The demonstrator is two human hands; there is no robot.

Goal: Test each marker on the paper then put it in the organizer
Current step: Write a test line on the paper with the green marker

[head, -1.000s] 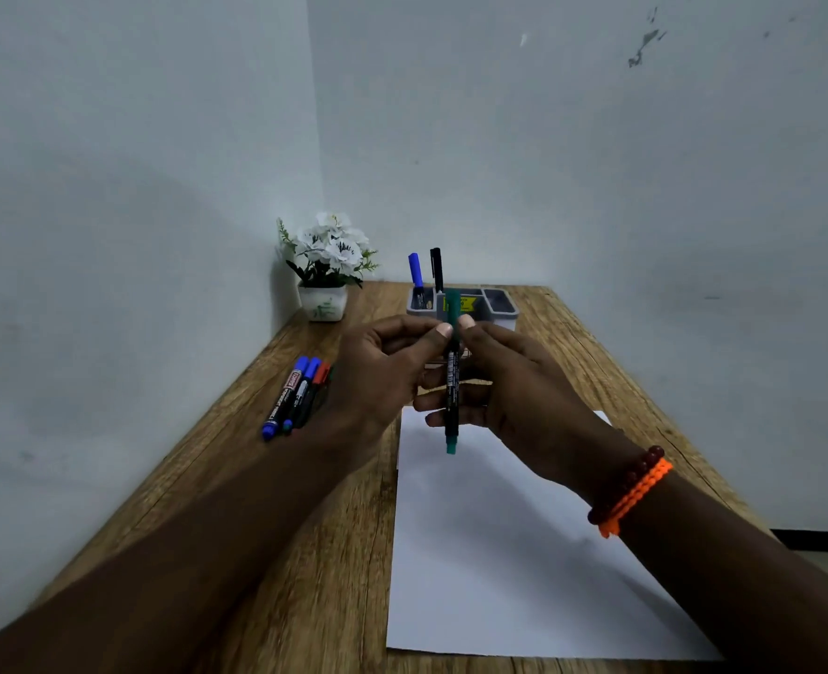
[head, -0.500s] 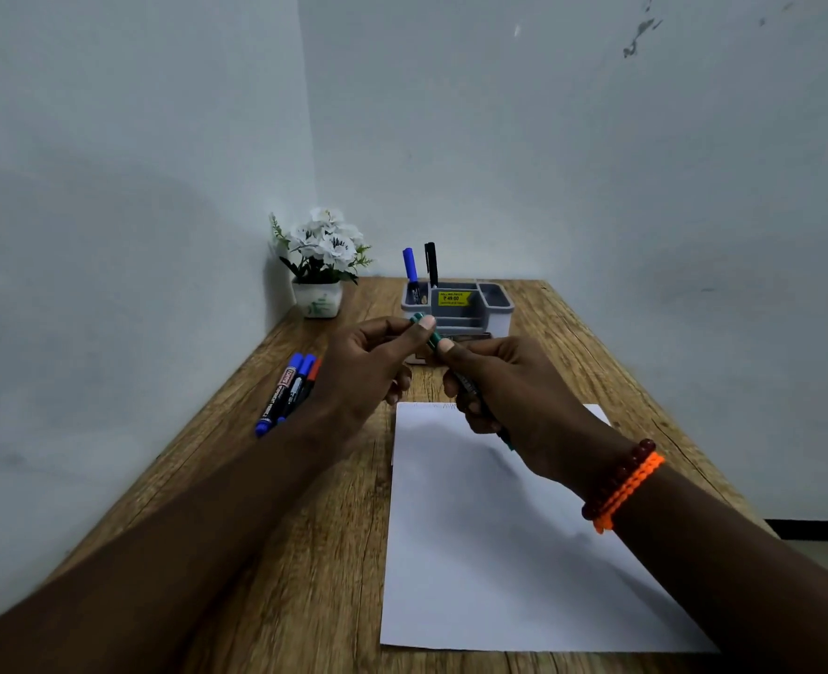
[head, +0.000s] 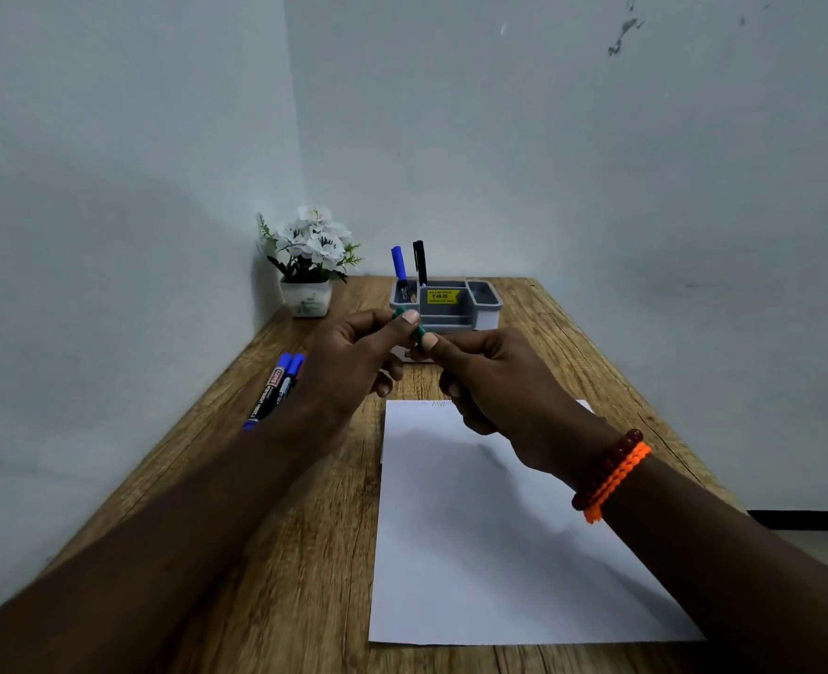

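Head view: both hands meet at the centre, above the far end of the paper (head: 489,527). The left hand (head: 353,362) pinches the green cap end of the green marker (head: 414,328) between thumb and curled fingers. The right hand (head: 494,381) is curled round the marker's body, thumb pressed near the cap; most of the barrel is hidden in the fist.

The organizer (head: 450,304) stands at 12 o'clock from the hands, at the far end of the table (head: 266,552), with a blue marker (head: 398,267) and a black marker (head: 420,262) upright in its left compartment.

Loose markers (head: 275,389) lie at 9 o'clock, partly behind the left wrist. A flower pot (head: 309,265) stands at 11 o'clock. Bracelets (head: 611,471) circle the right wrist.
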